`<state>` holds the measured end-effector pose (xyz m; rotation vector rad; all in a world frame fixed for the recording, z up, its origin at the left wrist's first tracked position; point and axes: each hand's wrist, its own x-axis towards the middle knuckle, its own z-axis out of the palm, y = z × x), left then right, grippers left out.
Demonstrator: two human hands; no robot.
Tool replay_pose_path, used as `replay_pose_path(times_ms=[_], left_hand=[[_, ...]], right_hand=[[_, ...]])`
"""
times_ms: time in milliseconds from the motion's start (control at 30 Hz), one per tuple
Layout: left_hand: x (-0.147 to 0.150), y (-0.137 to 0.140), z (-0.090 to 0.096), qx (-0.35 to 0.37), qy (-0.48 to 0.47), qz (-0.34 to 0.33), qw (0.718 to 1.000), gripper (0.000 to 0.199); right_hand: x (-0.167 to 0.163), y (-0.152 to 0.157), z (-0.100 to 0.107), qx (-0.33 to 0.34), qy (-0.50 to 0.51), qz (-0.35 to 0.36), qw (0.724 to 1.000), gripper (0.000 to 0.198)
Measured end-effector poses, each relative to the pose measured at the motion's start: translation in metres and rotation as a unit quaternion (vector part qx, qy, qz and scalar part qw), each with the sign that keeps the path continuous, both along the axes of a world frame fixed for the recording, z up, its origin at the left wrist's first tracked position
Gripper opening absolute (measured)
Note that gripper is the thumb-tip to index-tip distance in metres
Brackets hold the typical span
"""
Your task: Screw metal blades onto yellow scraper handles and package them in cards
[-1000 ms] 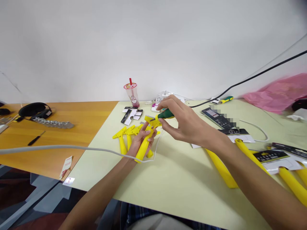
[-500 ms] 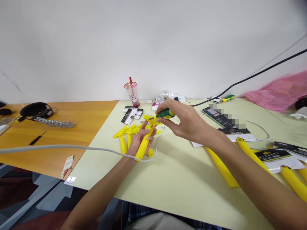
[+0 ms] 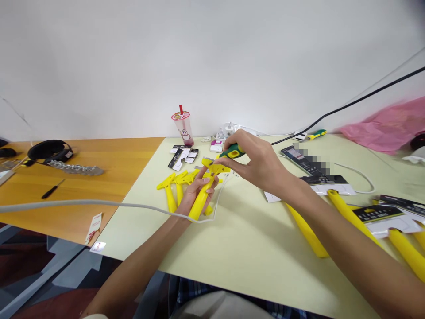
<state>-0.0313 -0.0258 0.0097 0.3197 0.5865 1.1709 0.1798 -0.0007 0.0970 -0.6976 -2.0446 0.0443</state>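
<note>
My left hand (image 3: 191, 195) is closed around the handle of a yellow scraper (image 3: 198, 206), which tilts up with its T-shaped head away from me. A thin metal blade edge shows at the top of the head. My right hand (image 3: 257, 157) grips a screwdriver (image 3: 233, 152) with a green and yellow handle, pointing down-left at the scraper's head. The right fingers hide most of its shaft, and I cannot tell whether the tip touches a screw. Beside and behind my left hand lie several more yellow scrapers (image 3: 169, 195).
A plastic cup (image 3: 184, 128) with a red straw stands at the back, near black-and-white packaging cards (image 3: 179, 158). A phone (image 3: 303, 160) and yellow handles (image 3: 308, 232) lie to the right. A grey cable (image 3: 99, 202) crosses in front of my left wrist. Headphones (image 3: 49, 152) rest at left.
My right hand has shifted slightly up and to the right with the screwdriver, whose front end has moved from the left side of the scraper's head toward its middle. My left hand keeps its hold.
</note>
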Motion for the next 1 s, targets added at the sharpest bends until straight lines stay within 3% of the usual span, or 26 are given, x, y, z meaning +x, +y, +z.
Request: replay_pose_path(times_ms=[200, 267, 367, 600, 800, 900, 1000], left_hand=[[-0.001, 0.0, 0.0, 0.011, 0.001, 0.004, 1.0, 0.075], [-0.002, 0.0, 0.0, 0.017, 0.01, 0.002, 1.0, 0.077], [0.0, -0.001, 0.001, 0.017, 0.024, 0.009, 1.0, 0.079], [0.002, -0.003, 0.003, 0.044, 0.077, 0.058, 0.994, 0.077], [0.001, -0.004, 0.002, 0.107, 0.175, 0.123, 0.971, 0.071], [0.003, -0.004, -0.002, 0.151, 0.214, 0.166, 0.951, 0.07], [0.006, -0.004, -0.007, 0.178, 0.241, 0.209, 0.931, 0.066]], right_hand=[[0.003, -0.004, 0.005, -0.071, -0.032, 0.083, 0.993, 0.019], [0.002, -0.003, 0.004, -0.037, -0.003, 0.05, 0.998, 0.014], [-0.002, 0.0, 0.0, 0.0, 0.04, -0.014, 0.999, 0.029], [-0.01, -0.001, -0.004, -0.073, 0.13, -0.094, 0.984, 0.067], [-0.019, -0.002, -0.009, -0.226, 0.245, -0.074, 0.94, 0.072], [-0.025, -0.004, -0.011, -0.332, 0.254, -0.047, 0.907, 0.065], [-0.03, -0.005, -0.013, -0.391, 0.261, -0.04, 0.882, 0.066]])
